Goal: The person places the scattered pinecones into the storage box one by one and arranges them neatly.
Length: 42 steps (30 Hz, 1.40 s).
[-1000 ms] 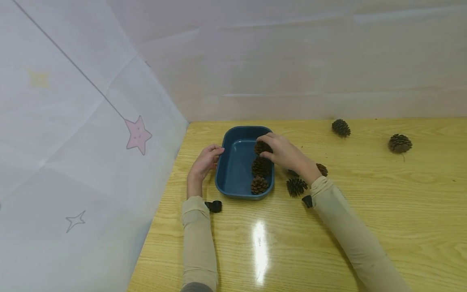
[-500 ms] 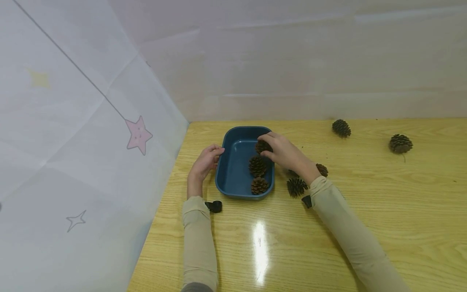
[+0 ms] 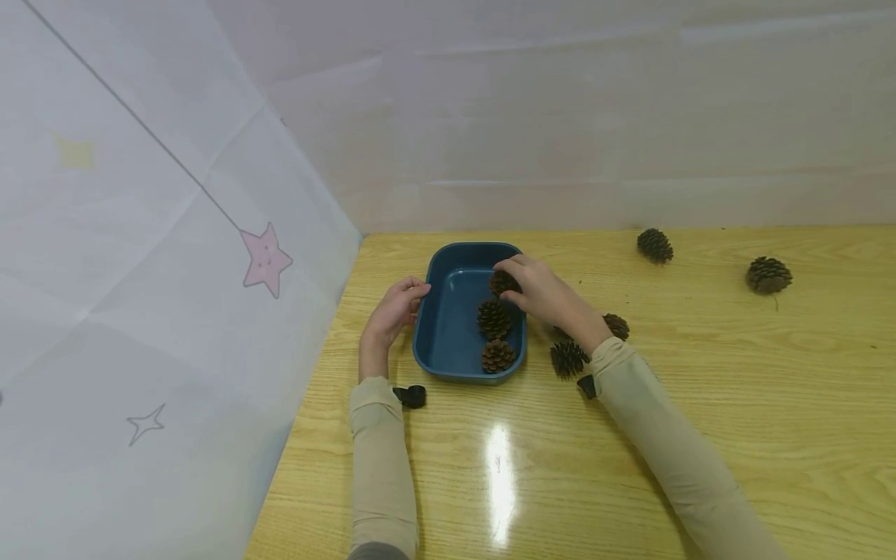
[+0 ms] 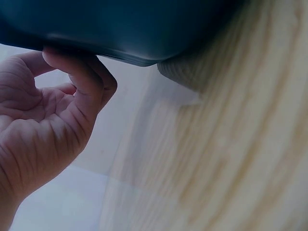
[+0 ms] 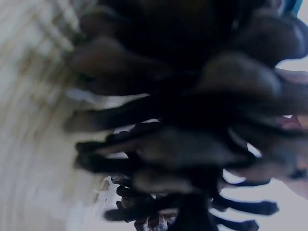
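A dark blue rectangular tray (image 3: 451, 327) lies on the table. My left hand (image 3: 397, 311) grips its left side, thumb at the rim; the left wrist view has the curled fingers of the left hand (image 4: 53, 96) against the outer wall of the tray (image 4: 120, 29). Over the far right corner, my right hand (image 3: 542, 292) holds a brown pine cone (image 3: 502, 282) between thumb and fingers, inside the tray. Below it a second pine cone (image 3: 493, 319) and a third pine cone (image 3: 498, 355) line the right side. A blurred pine cone (image 5: 183, 120) fills the right wrist view.
Beside the tray, under my right forearm, are a pine cone (image 3: 568, 359) and a partly hidden pine cone (image 3: 617, 325). Farther off lie a pine cone (image 3: 654, 245) and another pine cone (image 3: 768, 275). A pale wall sheet (image 3: 560, 117) borders the wooden table (image 3: 700, 373).
The middle pine cone in the tray has shifted slightly left since one second ago. Both hands have stayed almost where they were.
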Tool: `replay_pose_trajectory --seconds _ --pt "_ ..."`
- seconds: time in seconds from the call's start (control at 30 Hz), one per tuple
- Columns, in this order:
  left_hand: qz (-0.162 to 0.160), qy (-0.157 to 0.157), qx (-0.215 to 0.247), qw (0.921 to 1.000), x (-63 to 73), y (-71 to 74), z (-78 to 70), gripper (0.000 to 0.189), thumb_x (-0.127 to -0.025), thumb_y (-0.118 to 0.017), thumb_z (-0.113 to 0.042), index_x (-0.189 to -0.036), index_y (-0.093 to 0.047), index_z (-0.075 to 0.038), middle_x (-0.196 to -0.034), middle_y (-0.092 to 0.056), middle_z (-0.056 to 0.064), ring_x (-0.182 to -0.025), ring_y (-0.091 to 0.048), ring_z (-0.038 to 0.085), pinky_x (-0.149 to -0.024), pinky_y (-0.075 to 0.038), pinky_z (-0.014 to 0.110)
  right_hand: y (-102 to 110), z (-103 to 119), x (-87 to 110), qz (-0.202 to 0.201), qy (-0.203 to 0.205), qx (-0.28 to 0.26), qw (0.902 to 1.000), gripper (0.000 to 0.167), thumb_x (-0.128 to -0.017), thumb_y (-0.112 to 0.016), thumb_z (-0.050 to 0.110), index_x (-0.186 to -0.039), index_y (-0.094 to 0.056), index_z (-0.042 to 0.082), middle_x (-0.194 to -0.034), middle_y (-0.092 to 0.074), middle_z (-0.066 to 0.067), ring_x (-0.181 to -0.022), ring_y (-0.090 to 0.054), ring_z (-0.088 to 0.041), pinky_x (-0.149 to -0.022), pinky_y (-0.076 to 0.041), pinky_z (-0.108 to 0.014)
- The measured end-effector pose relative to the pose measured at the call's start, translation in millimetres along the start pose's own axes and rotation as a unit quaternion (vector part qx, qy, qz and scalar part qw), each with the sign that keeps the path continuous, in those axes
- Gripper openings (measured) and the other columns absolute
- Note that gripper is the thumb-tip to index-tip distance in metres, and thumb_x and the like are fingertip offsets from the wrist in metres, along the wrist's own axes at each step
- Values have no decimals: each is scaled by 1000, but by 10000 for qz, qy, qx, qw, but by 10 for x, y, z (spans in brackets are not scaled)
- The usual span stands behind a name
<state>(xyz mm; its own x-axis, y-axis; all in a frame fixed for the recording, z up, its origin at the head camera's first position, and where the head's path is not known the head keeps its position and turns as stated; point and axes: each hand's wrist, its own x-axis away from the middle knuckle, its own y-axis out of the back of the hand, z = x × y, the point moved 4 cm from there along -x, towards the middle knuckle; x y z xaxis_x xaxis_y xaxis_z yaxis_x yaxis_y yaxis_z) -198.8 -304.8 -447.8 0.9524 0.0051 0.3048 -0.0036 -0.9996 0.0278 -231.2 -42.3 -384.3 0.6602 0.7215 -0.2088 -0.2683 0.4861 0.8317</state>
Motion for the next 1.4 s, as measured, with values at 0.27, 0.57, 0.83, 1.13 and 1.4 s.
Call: replay_pose_trajectory --seconds 0.27,0.57,0.83,1.13,1.4 --pt "37 -20 -7 10000 3 -10 -7 15 -108 -56 -21 -99 -56 -10 -92 -57 3 -71 -61 14 -61 -47 27 -26 -20 -7 98 -84 190 9997 45 -96 -75 7 -136 -59 -7 -132 -61 -25 -125 -56 -41 -101 -49 -49" --pt "-9 -2 7 10000 -4 -11 5 14 -108 -56 -20 -99 -56 -10 -92 -58 3 -71 -60 14 -60 -47 27 -49 -49 -4 175 -185 418 9988 47 -96 -76 12 -136 -59 -6 -130 -63 -25 -127 -54 -43 -105 -46 -52" --pt "8 -1 -8 10000 -3 -8 9 15 -108 -56 -21 -99 -55 -10 -92 -56 4 -71 -60 14 -61 -48 27 -93 -66 -17 182 -194 653 9975 47 -96 -77 15 -135 -60 -6 -127 -65 -25 -123 -56 -42 -104 -46 -52" --pt "33 -16 59 10000 -18 -8 5 14 -108 -56 -20 -99 -55 -9 -90 -57 3 -70 -60 13 -59 -48 26 -144 -75 -33 341 -149 797 9961 44 -96 -77 14 -133 -61 -5 -126 -65 -24 -122 -58 -40 -101 -49 -50" --pt "14 -1 11 10000 -34 -16 9 14 -108 -56 -21 -100 -55 -10 -93 -58 3 -72 -62 14 -61 -48 27 -176 -111 -41 586 -226 656 9959 44 -97 -75 11 -135 -60 -4 -129 -64 -24 -124 -57 -40 -101 -49 -49"
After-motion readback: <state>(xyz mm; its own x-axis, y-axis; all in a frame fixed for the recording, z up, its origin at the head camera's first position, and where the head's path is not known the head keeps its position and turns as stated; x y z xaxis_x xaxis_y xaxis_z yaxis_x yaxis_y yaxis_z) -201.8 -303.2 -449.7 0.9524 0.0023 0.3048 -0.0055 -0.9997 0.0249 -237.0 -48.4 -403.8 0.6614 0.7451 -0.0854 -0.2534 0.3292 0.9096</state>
